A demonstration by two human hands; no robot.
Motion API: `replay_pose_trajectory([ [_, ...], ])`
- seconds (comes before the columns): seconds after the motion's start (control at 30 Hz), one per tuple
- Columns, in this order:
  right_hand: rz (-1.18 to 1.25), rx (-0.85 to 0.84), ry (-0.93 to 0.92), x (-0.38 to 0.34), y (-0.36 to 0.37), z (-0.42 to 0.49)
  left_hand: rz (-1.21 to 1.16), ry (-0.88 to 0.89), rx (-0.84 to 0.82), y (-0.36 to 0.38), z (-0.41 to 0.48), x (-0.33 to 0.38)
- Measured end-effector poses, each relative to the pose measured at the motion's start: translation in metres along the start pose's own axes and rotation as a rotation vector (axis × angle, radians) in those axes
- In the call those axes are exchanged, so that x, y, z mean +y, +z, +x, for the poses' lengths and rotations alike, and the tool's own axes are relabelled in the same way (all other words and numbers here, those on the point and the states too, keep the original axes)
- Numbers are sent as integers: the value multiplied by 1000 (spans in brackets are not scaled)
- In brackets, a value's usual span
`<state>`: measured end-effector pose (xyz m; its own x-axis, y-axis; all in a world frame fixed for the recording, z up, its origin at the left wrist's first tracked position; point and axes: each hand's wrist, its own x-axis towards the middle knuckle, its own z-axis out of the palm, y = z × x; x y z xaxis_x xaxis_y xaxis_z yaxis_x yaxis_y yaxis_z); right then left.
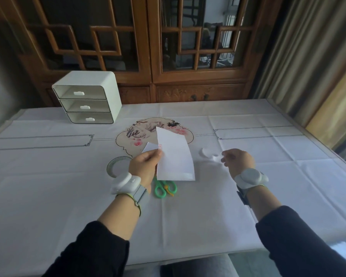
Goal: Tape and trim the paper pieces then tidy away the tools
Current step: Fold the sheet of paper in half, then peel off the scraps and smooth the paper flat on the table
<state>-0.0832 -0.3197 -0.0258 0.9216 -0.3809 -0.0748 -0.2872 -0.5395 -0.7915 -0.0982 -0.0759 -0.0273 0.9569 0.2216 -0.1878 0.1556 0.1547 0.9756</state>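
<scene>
Paper sheet pinched in our left hand; right hand curled, grip unclear. Scissors and tape roll lie out, so we judge tidying undone.

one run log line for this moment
left hand pinches paper sheet off table | right hand pinches small white piece | tape roll, green scissors lie on tablecloth

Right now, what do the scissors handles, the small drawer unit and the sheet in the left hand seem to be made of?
Scissors handles: likely plastic, bright green with a yellow part, smooth moulded loops.
Drawer unit: probably plastic, matte off-white, rounded corners; painted metal is possible.
Sheet: thin white paper, matte; it bends in the left hand.
</scene>
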Motion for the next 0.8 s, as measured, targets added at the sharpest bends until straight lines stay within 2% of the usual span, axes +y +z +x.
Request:
replay_pose_trajectory([
  [0.13, 43, 55, -79, -6, 0, -11, -26, 1, 12, 2, 1, 1],
  [0.2, 59, 28, -125, -14, 4, -20, -46, 10, 18, 4, 1, 2],
  [0.43, 96, -291, -139, -39, 29, -50, -58, 86, 116, 12, -6, 14],
  [0.53, 197, -351, -167, -44, 32, -56, -93, 103, 162, 10, -3, 17],
  [0.67, 280, -260, -193, -48, 28, -55, -69, 69, 51, 9, -13, 21],
  [0.8, 306, -211, -209, -51, 25, -53, 97, 26, -108, 9, -23, 15],
])
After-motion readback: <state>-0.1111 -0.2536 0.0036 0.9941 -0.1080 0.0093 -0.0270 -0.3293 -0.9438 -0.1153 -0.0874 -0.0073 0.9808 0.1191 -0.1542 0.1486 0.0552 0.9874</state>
